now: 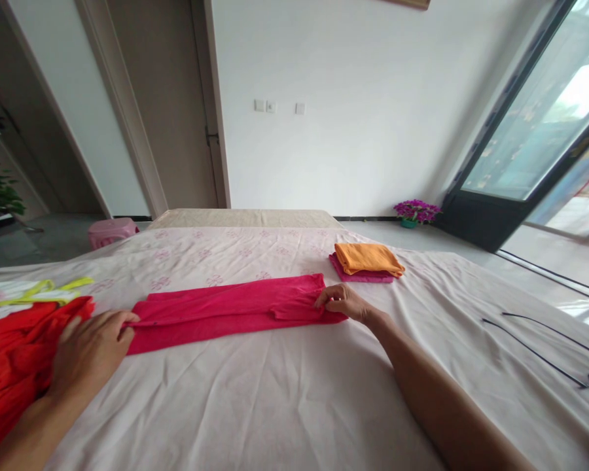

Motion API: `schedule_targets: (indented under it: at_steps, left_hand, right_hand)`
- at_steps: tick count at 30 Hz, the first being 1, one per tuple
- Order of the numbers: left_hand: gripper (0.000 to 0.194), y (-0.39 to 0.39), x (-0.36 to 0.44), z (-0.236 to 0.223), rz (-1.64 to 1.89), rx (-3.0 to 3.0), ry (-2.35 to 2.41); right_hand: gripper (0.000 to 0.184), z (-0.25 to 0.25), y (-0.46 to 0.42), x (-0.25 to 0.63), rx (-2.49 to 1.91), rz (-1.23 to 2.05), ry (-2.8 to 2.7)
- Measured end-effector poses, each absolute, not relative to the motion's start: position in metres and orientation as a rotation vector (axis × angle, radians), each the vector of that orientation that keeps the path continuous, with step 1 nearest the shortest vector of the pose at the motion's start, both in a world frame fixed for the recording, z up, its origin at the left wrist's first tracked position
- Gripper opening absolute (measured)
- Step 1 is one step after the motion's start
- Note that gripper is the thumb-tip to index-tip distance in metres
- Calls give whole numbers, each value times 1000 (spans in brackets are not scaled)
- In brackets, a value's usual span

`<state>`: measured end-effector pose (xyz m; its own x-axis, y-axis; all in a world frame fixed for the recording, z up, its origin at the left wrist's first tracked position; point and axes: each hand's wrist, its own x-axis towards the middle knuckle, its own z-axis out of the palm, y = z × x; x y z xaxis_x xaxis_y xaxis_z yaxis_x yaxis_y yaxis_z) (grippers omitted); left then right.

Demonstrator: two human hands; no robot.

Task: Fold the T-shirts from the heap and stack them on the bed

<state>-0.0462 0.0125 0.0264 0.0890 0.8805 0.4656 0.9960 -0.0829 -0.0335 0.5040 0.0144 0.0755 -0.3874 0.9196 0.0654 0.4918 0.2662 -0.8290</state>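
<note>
Both hands, the left hand (pixel 91 350) and right hand (pixel 344 301), pinch opposite ends of the long, half-folded pink cloth garment (pixel 230 313) on the bed (pixel 285 392), fingers closed; orange and magenta folded pieces (pixel 367 261) stacked, red pile (pixel 14 356) unfolded.

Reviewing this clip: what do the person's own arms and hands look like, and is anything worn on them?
Both are bare: the left hand and right hand show no gloves, rings or watch that can be made out, and both forearms are uncovered, with no sleeves in view.
</note>
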Motion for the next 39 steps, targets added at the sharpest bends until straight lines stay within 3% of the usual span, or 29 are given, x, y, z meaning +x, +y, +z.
schedule_targets:
  at_steps: [5, 11, 17, 23, 39]
  left_hand:
    - [23, 12, -44, 25, -396, -1968, -1908]
    - [25, 10, -39, 27, -416, -1943, -1869]
    - [23, 11, -42, 27, -377, -1932, -1866]
    - [21, 7, -41, 28, -343, -1928, -1829]
    - [28, -6, -34, 50, -599, -2041, -1702]
  right_hand:
    - [23, 73, 19, 505, -1255, 1095, -1721]
    - [34, 55, 35, 518, -1377, 589, -1606]
    - [36, 42, 39, 522, -1452, 366, -1990]
    - [39, 53, 29, 510, -1487, 41, -2033]
    - [35, 50, 17, 478, -1227, 177, -2246]
